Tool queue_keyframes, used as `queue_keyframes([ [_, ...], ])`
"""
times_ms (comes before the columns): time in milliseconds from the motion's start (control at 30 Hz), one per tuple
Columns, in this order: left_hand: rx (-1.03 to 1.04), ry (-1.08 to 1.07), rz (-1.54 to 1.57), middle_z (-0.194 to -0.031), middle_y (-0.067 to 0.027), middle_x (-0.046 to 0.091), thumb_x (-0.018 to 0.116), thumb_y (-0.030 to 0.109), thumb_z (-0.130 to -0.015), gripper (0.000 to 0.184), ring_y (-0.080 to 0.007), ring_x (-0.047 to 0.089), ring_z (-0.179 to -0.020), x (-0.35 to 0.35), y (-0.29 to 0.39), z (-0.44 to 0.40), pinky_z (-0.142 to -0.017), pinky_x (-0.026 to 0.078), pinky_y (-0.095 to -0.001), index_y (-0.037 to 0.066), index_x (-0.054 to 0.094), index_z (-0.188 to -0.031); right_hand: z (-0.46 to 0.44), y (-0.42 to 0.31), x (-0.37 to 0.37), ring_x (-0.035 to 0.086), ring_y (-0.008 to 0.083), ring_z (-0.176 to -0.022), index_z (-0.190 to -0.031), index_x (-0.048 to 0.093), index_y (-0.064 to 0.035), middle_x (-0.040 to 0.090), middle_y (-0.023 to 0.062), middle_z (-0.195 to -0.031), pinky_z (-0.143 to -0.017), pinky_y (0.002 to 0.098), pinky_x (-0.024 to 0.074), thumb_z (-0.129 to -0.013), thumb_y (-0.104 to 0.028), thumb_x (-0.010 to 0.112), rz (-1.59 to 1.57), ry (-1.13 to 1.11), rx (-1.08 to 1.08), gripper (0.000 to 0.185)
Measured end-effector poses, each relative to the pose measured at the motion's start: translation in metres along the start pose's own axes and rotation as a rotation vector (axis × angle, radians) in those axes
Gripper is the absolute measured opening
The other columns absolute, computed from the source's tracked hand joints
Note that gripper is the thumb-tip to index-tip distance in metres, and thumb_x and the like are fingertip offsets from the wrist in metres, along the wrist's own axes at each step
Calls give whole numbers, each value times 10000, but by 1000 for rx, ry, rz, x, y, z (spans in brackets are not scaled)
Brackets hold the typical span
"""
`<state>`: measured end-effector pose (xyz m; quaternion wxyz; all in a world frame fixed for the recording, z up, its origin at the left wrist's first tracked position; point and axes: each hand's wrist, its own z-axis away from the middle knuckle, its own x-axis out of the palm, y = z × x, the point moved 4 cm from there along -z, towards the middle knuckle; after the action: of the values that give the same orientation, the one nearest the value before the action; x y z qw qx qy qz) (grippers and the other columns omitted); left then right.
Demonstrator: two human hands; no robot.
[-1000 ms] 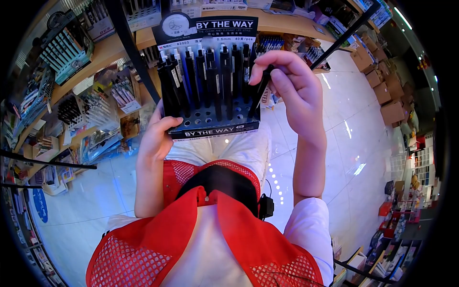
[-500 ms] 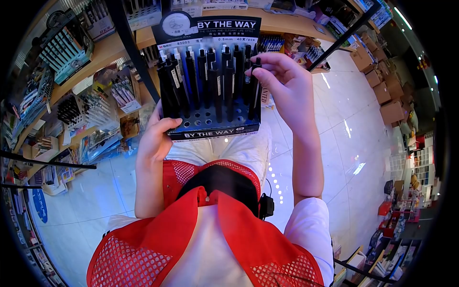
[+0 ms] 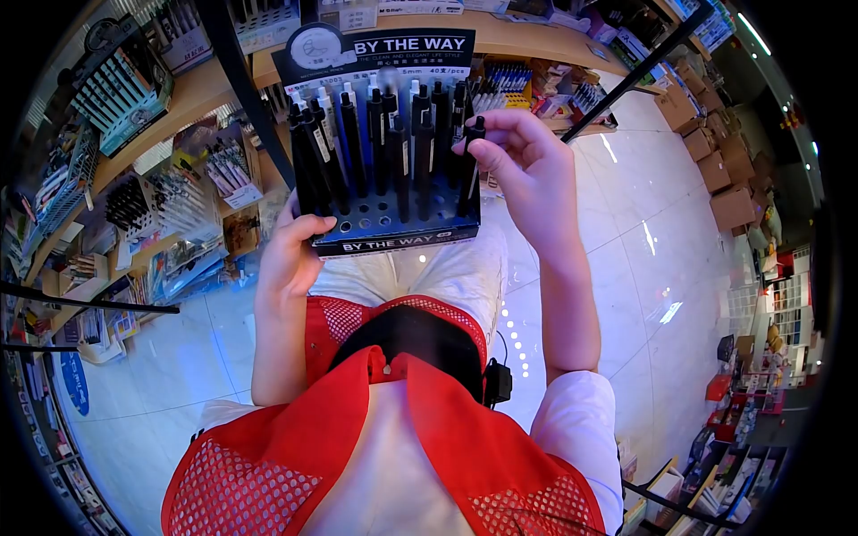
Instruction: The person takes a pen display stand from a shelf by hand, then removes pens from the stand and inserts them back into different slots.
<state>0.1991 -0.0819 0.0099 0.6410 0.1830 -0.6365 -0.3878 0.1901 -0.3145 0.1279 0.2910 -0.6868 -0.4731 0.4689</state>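
Note:
A black display box marked "BY THE WAY" holds several dark pens upright in its holes. My left hand grips the box at its lower left corner, thumb on the front edge, other fingers hidden behind. At the right side of the box, my right hand pinches the top of a black pen. That pen stands nearly upright, its lower end at the right front of the holder. Several holes at the front left hold no pen.
Wooden shelves with stationery run behind the box. On the left are a teal pen display and packs of pens. Black metal posts frame the shelves. Cardboard boxes lie at the right on the tiled floor.
My right hand has moved left and down with the black pen, which is now more upright at the holder. The box has shifted slightly left in my left hand.

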Motion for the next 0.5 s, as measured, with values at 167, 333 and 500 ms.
queue_keyframes([
  [167,57,25,-50,-1204,-127,527,481,-75,-693,667,-231,524,-1097,10,3,3,-941,416,-333,-3,351,-1344,-4,-9,-2,529,70,-718,-1058,583,-10,592,27,-880,-643,193,431,-806,-18,641,85,153,-191,259],
  [333,107,14,-120,-1253,-128,492,476,-97,-682,724,-230,491,-1151,12,8,6,-966,393,-326,5,301,-1377,-19,-41,-8,537,160,-687,-900,649,-52,584,38,-796,-629,270,423,-716,-67,710,321,321,-513,194],
  [500,127,-38,-163,-1296,-129,461,485,-125,-659,770,-224,446,-1207,12,4,3,-988,361,-311,3,284,-1391,-34,-46,-3,557,231,-737,-806,685,-77,601,42,-730,-682,354,451,-703,-175,720,693,57,-390,147],
])
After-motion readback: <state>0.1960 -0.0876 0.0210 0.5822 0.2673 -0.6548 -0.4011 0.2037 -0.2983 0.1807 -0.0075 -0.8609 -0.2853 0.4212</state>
